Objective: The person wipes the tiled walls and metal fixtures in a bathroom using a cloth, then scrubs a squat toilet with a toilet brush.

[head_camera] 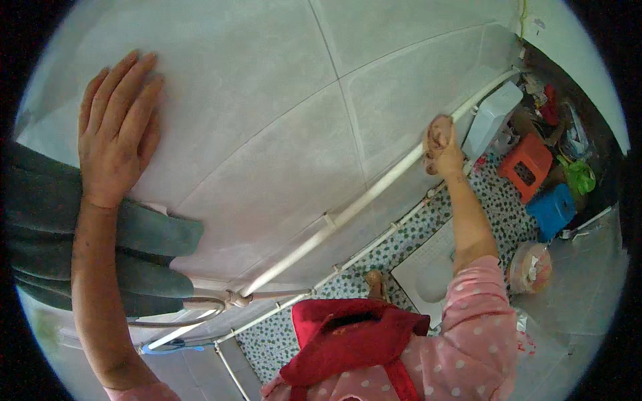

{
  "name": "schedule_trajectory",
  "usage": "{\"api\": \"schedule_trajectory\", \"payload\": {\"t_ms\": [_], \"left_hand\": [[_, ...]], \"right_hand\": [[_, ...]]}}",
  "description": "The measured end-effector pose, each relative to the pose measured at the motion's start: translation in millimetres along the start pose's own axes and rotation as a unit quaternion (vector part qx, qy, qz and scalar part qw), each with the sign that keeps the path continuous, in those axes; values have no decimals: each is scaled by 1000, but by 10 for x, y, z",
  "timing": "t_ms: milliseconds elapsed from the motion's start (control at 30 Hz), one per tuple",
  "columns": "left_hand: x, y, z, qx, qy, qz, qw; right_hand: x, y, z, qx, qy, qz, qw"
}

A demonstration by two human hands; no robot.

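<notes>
My left hand (118, 128) is spread, palm toward the pale tiled wall (261, 100), with nothing seen in it. Contact with the tiles is likely but not certain. Dark green cloth (150, 233) hangs behind my left forearm. My right hand (446, 153) is at a white pipe (381, 188) that runs slantwise along the wall, its fingers curled over the pipe. A brownish-pink patch shows at those fingers; whether it is a held thing or the fingers themselves is unclear.
A white plastic cistern (494, 118) sits beyond my right hand. Past it are an orange stool (529, 160), a blue stool (551, 210) and a green plastic bag (579, 175). Below lie a squat toilet (431, 275) and a round tub (529, 268). A thinner pipe (361, 255) runs low.
</notes>
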State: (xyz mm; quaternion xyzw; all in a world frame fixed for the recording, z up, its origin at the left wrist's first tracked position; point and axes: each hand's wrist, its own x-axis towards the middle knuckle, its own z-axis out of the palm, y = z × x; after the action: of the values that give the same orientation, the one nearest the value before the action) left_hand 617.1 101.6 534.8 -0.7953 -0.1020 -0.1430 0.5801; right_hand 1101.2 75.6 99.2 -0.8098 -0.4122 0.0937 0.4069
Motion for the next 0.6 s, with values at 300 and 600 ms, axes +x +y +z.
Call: {"api": "schedule_trajectory", "payload": {"t_ms": [300,600], "left_hand": [[-54,1,-21,-5,14,-8,1000],[-14,20,60,-26,19,-18,999]], "right_hand": [[-594,-737,101,-119,-10,-82,989],[-2096,-1411,747,-113,-87,-278,950]]}}
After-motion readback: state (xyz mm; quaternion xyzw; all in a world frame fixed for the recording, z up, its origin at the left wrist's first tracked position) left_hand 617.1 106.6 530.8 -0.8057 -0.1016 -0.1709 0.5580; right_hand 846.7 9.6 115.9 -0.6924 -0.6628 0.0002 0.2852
